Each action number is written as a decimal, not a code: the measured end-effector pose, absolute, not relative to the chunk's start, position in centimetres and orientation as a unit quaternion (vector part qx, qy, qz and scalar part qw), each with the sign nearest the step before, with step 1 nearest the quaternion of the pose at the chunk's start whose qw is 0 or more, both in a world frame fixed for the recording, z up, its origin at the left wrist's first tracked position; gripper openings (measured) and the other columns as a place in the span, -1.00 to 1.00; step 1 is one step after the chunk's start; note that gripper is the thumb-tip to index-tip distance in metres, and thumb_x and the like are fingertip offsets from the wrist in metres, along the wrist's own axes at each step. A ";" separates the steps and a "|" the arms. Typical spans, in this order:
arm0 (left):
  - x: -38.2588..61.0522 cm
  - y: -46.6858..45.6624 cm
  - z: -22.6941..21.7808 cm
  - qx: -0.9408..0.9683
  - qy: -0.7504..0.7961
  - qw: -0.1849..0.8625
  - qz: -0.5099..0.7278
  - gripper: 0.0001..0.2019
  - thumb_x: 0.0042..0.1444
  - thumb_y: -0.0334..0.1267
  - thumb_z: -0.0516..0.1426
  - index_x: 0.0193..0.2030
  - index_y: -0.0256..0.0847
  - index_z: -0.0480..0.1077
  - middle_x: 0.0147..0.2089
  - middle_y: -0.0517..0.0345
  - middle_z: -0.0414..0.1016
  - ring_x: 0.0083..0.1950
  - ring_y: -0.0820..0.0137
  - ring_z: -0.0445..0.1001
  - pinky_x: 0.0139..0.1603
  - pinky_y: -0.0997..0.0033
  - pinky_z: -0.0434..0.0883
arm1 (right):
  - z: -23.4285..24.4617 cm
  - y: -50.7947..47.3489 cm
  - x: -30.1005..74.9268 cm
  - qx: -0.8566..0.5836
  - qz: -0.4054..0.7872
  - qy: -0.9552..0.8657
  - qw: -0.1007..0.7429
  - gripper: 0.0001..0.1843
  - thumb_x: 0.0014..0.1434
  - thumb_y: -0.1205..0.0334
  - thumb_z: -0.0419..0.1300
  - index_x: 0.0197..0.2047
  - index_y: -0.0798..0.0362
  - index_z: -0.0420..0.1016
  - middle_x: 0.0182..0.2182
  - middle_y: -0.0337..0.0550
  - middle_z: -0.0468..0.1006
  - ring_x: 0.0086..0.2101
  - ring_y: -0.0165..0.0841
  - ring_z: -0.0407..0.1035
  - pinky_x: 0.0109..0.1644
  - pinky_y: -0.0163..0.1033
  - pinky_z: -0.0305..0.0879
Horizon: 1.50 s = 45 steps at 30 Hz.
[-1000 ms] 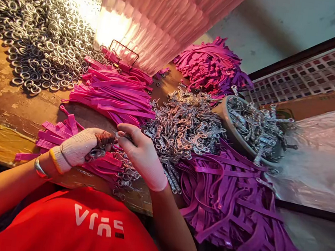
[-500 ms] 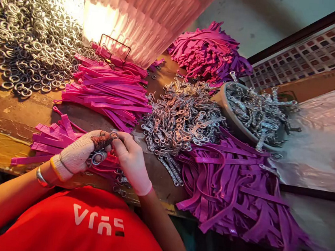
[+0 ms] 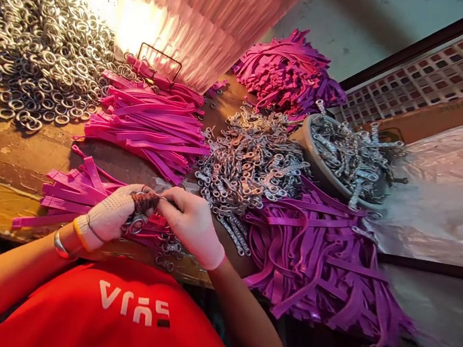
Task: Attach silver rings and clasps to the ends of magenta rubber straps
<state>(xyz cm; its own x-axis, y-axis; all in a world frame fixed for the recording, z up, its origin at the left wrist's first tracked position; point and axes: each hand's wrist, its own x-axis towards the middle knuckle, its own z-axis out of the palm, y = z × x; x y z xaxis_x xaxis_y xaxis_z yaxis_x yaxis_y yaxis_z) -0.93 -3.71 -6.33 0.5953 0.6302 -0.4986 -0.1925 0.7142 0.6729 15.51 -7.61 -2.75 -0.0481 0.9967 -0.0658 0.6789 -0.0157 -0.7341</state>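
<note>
My left hand (image 3: 110,216), in a knitted glove with brown wrapping round a finger, is closed on a few metal rings (image 3: 136,224). The fingertips of my gloved right hand (image 3: 195,226) are pinched together right at the wrapped finger. A small dark metal piece seems to show between the two hands, but its kind is hidden by the fingers. Under and beside my left hand lies a bundle of magenta straps (image 3: 70,196). Small metal chain pieces (image 3: 170,245) rest at the strap ends, below my right hand.
Loose rings (image 3: 48,49) are heaped at left. More magenta straps (image 3: 148,124) lie behind my hands, and another pile (image 3: 290,71) farther back. Chain pieces (image 3: 253,165) are heaped beside a grey bucket (image 3: 304,134) full of them. Purple straps (image 3: 321,263) overhang the table edge. A translucent corrugated sheet (image 3: 199,23) stands behind.
My right hand has shifted slightly right and turned, its fingertips still pinched beside the left. My left hand has barely moved and keeps the rings.
</note>
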 end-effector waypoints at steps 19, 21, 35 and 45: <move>1.1 -2.1 -7.2 0.093 0.287 0.882 0.362 -0.91 0.16 -0.45 0.15 -0.30 -0.35 0.51 -0.43 0.09 0.51 -0.50 0.48 0.46 -0.55 0.60 0.43 | -2.6 -9.3 12.6 -0.604 0.472 -0.494 0.411 -0.80 0.31 0.13 0.16 -0.15 -0.02 0.60 -0.25 -0.22 0.64 -0.26 -0.37 0.48 -0.12 -0.24 0.41; 1.0 -2.3 -7.2 0.110 0.300 0.874 0.366 -0.87 0.08 -0.55 0.16 -0.30 -0.35 0.53 -0.38 0.06 0.56 -0.38 0.44 0.54 -0.35 0.56 0.54 | -2.0 -9.0 11.9 -0.575 0.490 -0.523 0.396 -0.81 0.30 0.17 0.17 -0.17 -0.03 0.62 -0.23 -0.23 0.66 -0.22 -0.37 0.49 -0.06 -0.25 0.42; 0.2 -1.7 -6.5 0.006 0.308 0.907 0.287 -0.76 0.22 -0.49 0.03 -0.11 -0.38 0.52 -0.34 -0.04 0.55 -0.51 0.42 0.53 -0.79 0.70 0.13 | -9.6 3.1 28.4 -0.755 0.084 -0.629 0.169 -0.79 0.20 0.24 0.15 -0.35 0.04 0.63 0.20 0.06 0.50 0.20 -0.06 0.27 0.34 0.03 0.13; 0.5 -0.1 -5.7 0.034 0.321 0.912 0.253 -0.60 0.36 -0.13 -0.01 -0.22 -0.42 0.51 -0.42 -0.07 0.49 -0.54 0.31 0.52 -0.84 0.61 0.14 | -6.5 -0.1 27.5 -0.678 0.138 -0.689 0.215 -0.76 0.28 0.21 0.14 -0.30 0.04 0.64 -0.18 -0.08 0.57 -0.04 -0.24 0.42 0.13 -0.13 0.31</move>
<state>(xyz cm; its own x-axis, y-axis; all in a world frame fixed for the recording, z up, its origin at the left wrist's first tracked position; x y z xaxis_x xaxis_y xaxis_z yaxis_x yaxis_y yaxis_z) 0.51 -0.14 -5.73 0.6662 0.4830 -0.5682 -0.4390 0.8699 0.2248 27.49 -0.10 -6.46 0.0128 0.9939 0.1094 0.8754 0.0418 -0.4817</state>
